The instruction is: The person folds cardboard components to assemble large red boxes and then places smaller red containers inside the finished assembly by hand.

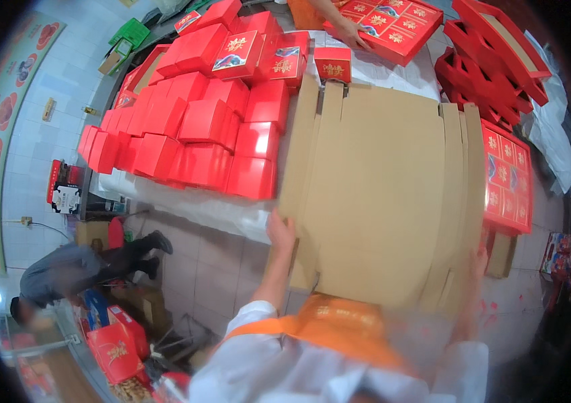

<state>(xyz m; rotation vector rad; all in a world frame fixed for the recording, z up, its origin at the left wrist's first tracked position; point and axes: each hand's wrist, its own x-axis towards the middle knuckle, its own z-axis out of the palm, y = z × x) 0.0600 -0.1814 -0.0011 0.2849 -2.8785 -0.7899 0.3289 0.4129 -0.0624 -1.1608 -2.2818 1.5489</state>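
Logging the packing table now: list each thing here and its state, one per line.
Cardboard sheets: flat, unfolded, stacked on table.
Left hand: gripping the stack's left edge.
Right hand: on its right edge.
Small red boxes: closed, piled.
Large gift box: filled, lid off.

Evenly and brightly lit from overhead, with only soft, faint shadows under the flattened cardboard sheets (372, 195). Saturated, slightly blown-out reds on the stacked gift boxes (198, 127), with mild glare on their glossy lids. Strong fisheye bending toward the rim, straight tile lines curved, corners cut off by a black vignette. Soft and smeared at the lower edge, the orange apron (339, 329) and white sleeves out of focus.
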